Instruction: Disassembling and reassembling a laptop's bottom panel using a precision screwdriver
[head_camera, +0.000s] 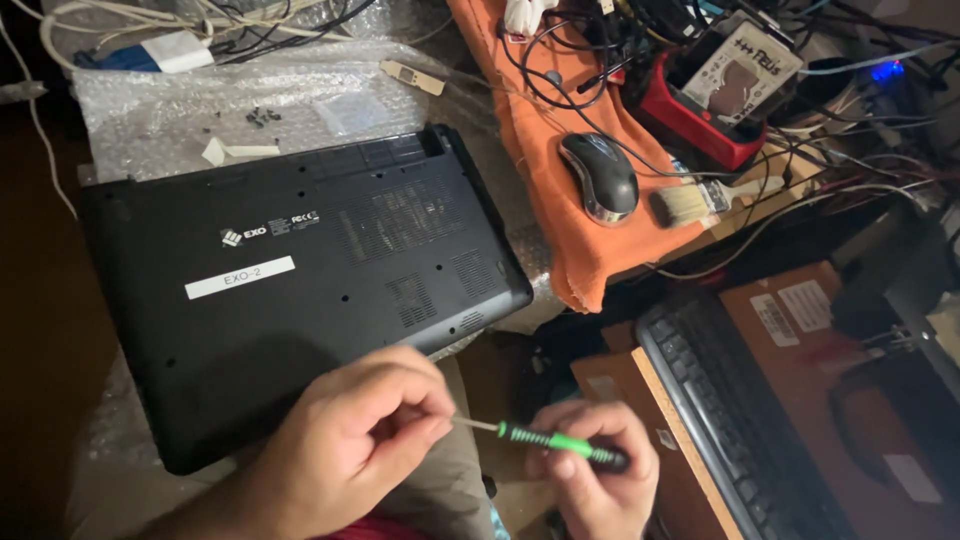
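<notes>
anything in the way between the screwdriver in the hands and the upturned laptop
Nothing visible. The green-and-black screwdriver is held between the left hand and right hand, just off the near edge of the black laptop, whose underside lies bare, with open air between.

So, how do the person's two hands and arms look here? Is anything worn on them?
Both hands are bare: no gloves, and no rings or watch that can be seen. The left hand comes with a bare forearm, with no sleeve on the part in view. The right hand shows only to about the wrist, at the bottom edge of the picture, so a sleeve there cannot be judged. Nails look short.
</notes>
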